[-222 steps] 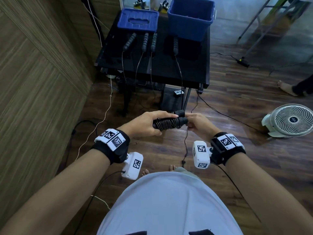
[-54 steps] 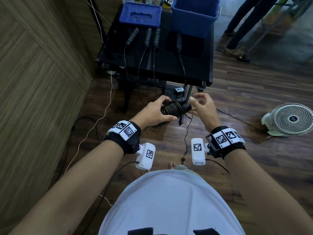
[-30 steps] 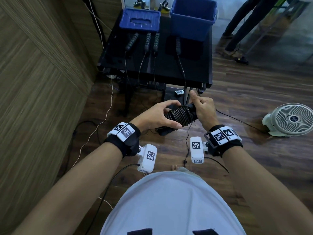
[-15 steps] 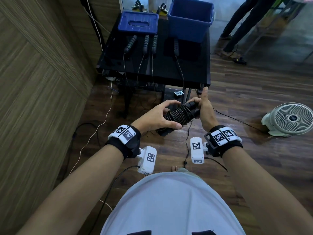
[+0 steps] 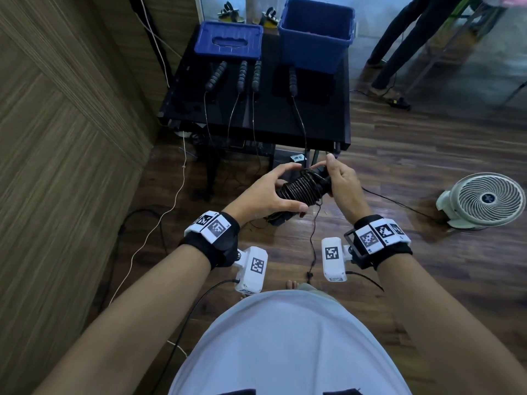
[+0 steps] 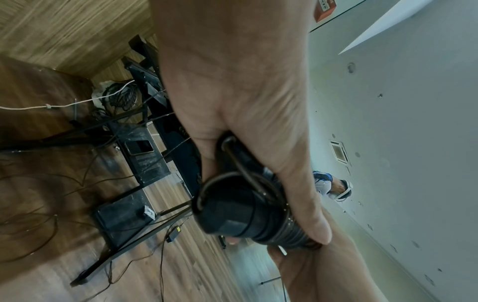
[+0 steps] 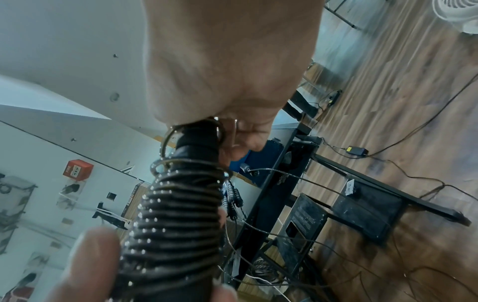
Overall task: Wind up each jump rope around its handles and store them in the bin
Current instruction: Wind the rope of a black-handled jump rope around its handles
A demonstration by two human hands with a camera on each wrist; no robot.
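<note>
Fingers [image 5: 288, 206] of our left hand [image 5: 265, 195] wrap the wound handles [image 5: 302, 189] | right hand [image 5: 340, 181] pinches the cord at the handle end | we should keep the tail taut, tuck it under a coil | bundle hangs before the bench [image 5: 322, 129], bin [image 5: 315, 49] beyond

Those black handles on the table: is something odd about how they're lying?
Yes. Four handles lie on the black table, but their cords spill over the front edge toward the floor, unwound.
</note>
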